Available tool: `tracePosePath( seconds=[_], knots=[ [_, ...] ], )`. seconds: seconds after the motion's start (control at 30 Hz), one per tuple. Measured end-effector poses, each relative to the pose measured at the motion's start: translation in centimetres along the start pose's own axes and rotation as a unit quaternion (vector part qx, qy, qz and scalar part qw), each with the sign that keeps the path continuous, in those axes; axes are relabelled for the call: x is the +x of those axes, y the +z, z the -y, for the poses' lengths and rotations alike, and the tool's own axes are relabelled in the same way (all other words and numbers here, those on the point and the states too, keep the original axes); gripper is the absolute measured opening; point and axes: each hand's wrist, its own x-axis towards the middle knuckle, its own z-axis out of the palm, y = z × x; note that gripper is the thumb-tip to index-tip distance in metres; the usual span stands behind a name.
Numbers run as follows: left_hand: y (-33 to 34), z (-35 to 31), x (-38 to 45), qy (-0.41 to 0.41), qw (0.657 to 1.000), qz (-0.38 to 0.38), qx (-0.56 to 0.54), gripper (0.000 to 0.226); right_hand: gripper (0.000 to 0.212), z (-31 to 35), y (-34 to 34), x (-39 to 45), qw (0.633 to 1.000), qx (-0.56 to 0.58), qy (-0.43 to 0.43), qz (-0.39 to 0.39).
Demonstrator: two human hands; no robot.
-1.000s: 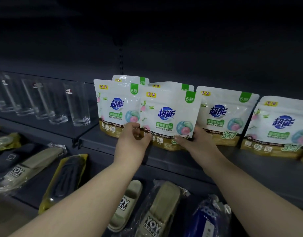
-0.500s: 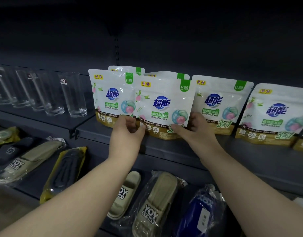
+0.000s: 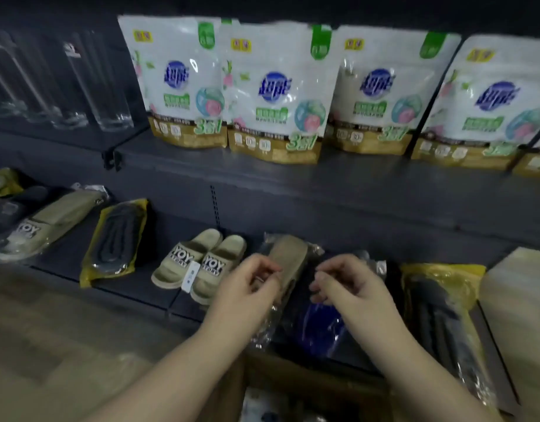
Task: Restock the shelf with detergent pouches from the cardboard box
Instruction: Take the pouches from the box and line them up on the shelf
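shelf (image 3: 338,184): dark store rack, glasses (image 3: 79,86) far left, slippers (image 3: 198,263) on lower tier
pouches (image 3: 274,92): row standing upright on shelf, touching side by side
box (image 3: 293,388): cardboard, near bottom edge, partly seen, contents blurred
left hand (image 3: 247,287): empty, fingers loosely curled, low over box
right hand (image 3: 351,287): empty, half-curled, just beside left
step: between pouches, hands over box, looks like reach for next one
next: dip into box, grip one pouch, lift to a gap on shelf

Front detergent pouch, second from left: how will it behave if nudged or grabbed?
The detergent pouch stands on a narrow gusset base, so probably tips backward easily. Glossy wrinkled film suggests soft, slippery sides. Overlapping the left pouch, it may drag that along.
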Motion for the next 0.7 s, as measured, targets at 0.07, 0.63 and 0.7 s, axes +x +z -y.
tracePosePath(
  seconds=[0.07,0.63,0.7],
  knots=[
    [-0.3,2.5,-1.9,-0.036,0.998,0.036,0.040,0.014,0.007,-2.7,0.0,-1.7,0.996,-0.029,0.064,0.059],
    [8.3,20.8,-5.4,-0.307,0.811,0.329,0.374,0.016,0.031,-24.8,6.3,-6.3,0.839,-0.301,0.356,0.280],
    [9.0,23.1,-5.6,-0.316,0.791,0.332,0.405,0.034,0.033,-26.5,7.2,-6.4,0.834,-0.302,0.367,0.280]
  ],
)
